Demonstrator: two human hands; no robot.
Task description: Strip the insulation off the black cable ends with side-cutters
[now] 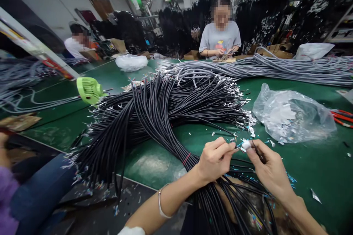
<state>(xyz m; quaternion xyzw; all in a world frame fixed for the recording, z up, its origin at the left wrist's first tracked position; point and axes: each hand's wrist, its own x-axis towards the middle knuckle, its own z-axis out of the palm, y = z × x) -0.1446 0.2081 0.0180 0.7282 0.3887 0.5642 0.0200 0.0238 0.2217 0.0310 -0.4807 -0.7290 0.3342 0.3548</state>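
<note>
Blue wires (240, 145) between two pinches

The left hand (216, 158) is nearly closed, thumb and forefinger pinched at the base of the wires, the other fingers curled in. The right hand (271, 169) is partly closed: thumb and forefinger grip a white tuft (246, 144) at the wires' other side, and a dark tool (259, 153) sits within the fingers, its kind too blurred to tell. The wires are held over the green table (311, 161), near its front edge. A black bundle (176, 145) with a red tie (186, 158) runs beneath the left forearm. Beyond the hands are a cable heap (176, 102) and, to the right, a clear bag (295, 114).
</note>
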